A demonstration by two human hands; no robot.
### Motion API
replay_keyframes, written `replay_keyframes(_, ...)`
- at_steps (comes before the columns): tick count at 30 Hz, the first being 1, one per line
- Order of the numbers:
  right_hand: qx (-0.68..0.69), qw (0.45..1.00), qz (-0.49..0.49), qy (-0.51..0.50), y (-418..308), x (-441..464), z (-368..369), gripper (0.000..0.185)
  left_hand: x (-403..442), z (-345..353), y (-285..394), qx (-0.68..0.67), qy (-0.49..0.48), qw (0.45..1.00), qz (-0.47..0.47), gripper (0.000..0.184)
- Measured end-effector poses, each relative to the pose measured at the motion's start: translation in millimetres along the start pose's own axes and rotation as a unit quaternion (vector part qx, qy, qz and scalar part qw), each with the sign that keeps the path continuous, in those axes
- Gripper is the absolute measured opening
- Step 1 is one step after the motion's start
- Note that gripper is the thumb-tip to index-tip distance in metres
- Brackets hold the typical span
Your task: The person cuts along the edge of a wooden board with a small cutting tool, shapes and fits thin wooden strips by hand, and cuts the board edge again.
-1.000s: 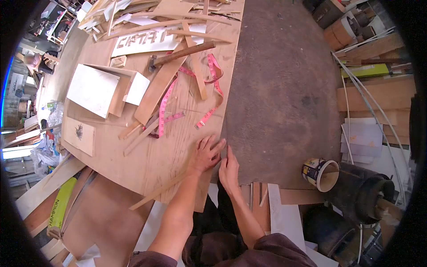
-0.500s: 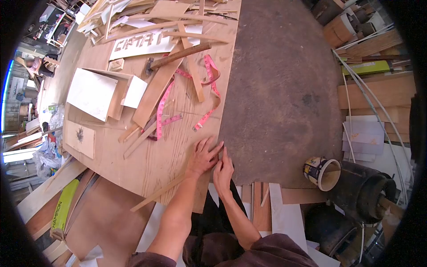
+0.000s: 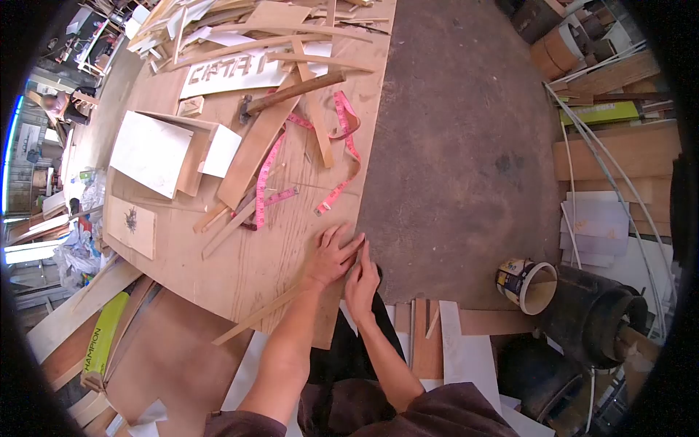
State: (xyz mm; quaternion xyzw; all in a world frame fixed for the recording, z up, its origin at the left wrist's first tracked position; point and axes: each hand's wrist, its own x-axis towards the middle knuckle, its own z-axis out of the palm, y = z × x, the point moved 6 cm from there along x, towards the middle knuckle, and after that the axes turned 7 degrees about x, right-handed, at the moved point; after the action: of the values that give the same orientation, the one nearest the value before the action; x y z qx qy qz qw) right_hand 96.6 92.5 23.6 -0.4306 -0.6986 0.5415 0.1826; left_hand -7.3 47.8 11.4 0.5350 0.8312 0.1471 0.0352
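My left hand [image 3: 333, 256] lies on the wooden tabletop [image 3: 255, 284] by its right edge, fingers spread. Just beside it, my right hand [image 3: 360, 284] is at that edge, index finger pointing up and the other fingers curled; whatever it may grip is too small or hidden to make out. The fingertips of both hands are close together. Above them lie a pink measuring tape [image 3: 348, 146] and a hammer [image 3: 291, 96] resting across wooden strips. A thin wood strip [image 3: 255, 318] passes near my left forearm.
A white-faced box [image 3: 151, 154] and a small board with nails [image 3: 131, 224] sit at the left. Scrap wood [image 3: 255, 29] is piled at the far end. A bucket [image 3: 537, 288] stands on the floor [image 3: 466, 160] at right. A person [image 3: 65, 107] is far left.
My right hand has drawn back slightly down and to the left along the table edge. My left hand stays about where it was. The view has shifted slightly.
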Motion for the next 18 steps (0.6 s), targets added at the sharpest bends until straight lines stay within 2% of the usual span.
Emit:
replay_keyframes(3,0.039,0.999,0.016,0.008,0,6,-2,0.053,-1,-3,0,-0.017,-0.003,1.000,-0.006,0.055)
replay_keyframes(6,0.000,0.999,0.029,-0.022,9,-16,-7,0.054,1,-6,3,-0.006,0.006,1.000,-0.008,0.052)
replay_keyframes(8,0.027,0.999,-0.020,-0.008,17,-20,-9,0.058,2,-9,4,-0.005,0.009,1.000,-0.012,0.046)
replay_keyframes(11,-0.030,0.999,-0.011,-0.021,12,-6,-3,0.062,0,-5,3,0.006,-0.011,1.000,-0.020,0.047)
replay_keyframes(15,-0.028,0.999,-0.006,-0.018,5,-15,-3,0.064,0,-5,1,0.001,-0.004,1.000,-0.021,0.048)
replay_keyframes(17,-0.013,0.998,0.049,-0.046,5,-21,-4,0.065,0,-3,1,0.003,-0.010,1.000,-0.018,0.049)
replay_keyframes(18,-0.014,0.998,0.046,-0.049,7,-14,-2,0.065,0,-3,1,0.004,-0.008,1.000,-0.022,0.049)
